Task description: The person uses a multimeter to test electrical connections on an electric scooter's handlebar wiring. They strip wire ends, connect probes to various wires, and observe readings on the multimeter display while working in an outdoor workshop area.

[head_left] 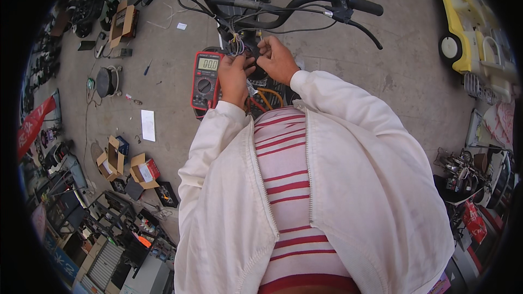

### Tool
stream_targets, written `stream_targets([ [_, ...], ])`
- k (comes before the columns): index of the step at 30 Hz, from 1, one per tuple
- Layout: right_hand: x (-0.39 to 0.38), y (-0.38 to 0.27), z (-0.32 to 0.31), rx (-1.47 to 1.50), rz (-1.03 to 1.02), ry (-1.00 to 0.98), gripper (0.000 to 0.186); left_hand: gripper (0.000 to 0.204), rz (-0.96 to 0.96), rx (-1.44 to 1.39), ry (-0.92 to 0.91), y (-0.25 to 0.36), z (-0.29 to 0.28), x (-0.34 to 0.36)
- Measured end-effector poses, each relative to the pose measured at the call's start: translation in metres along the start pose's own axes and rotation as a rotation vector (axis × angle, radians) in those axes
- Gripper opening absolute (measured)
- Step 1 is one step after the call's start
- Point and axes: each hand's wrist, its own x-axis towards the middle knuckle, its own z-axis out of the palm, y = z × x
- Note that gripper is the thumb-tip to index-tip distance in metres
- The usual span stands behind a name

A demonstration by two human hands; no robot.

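Note:
My left hand (235,80) is closed at the lower end of a bundle of thin coloured wires (236,44), below the handlebar (283,13) of a two-wheeler. Close beside it my right hand (279,61) is also closed, thumb and fingers pinched together; what they hold is too small to make out. A red digital multimeter (205,80) with a lit display and a round dial stands just left of my left hand. Below my hands, thick orange cables (272,97) and red leads show in front of my striped shirt. My hands partly hide the wire ends.
A screwdriver (147,67), a white sheet (147,125) and opened cardboard boxes (143,170) lie on the floor to the left. Farther out are a stool (109,81) and piled parts. A yellow vehicle (468,27) stands at the right. Brake levers (366,34) and cables jut from the handlebar.

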Motion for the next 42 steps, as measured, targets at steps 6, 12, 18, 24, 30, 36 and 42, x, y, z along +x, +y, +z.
stream_targets([
  [6, 0.000, -0.025, 0.004, -0.265, -0.120, 0.005, 0.038, 0.009, -0.016, -0.044, 0.000, -0.001, -0.002, 0.002],
  [12, 0.006, -0.024, 0.010, -0.365, -0.232, 0.032, 0.032, 0.010, -0.026, -0.053, -0.060, 0.002, -0.003, 0.003],
  [18, 0.008, -0.023, 0.011, -0.348, -0.173, 0.001, 0.022, 0.008, -0.054, -0.071, -0.069, 0.001, -0.006, 0.003],
  [24, 0.009, -0.015, 0.012, -0.250, -0.098, 0.067, 0.016, 0.010, -0.055, -0.113, -0.115, 0.004, -0.003, 0.000],
  [30, 0.013, -0.013, 0.010, -0.020, 0.027, -0.058, 0.027, 0.014, -0.010, -0.085, -0.113, 0.001, -0.001, 0.001],
  [36, 0.016, -0.026, 0.006, -0.108, 0.125, -0.110, 0.033, 0.020, 0.027, -0.044, -0.109, -0.005, -0.004, 0.008],
  [42, 0.019, -0.009, 0.004, 0.113, 0.201, -0.120, 0.025, 0.020, 0.006, 0.061, -0.124, -0.001, -0.003, 0.008],
])
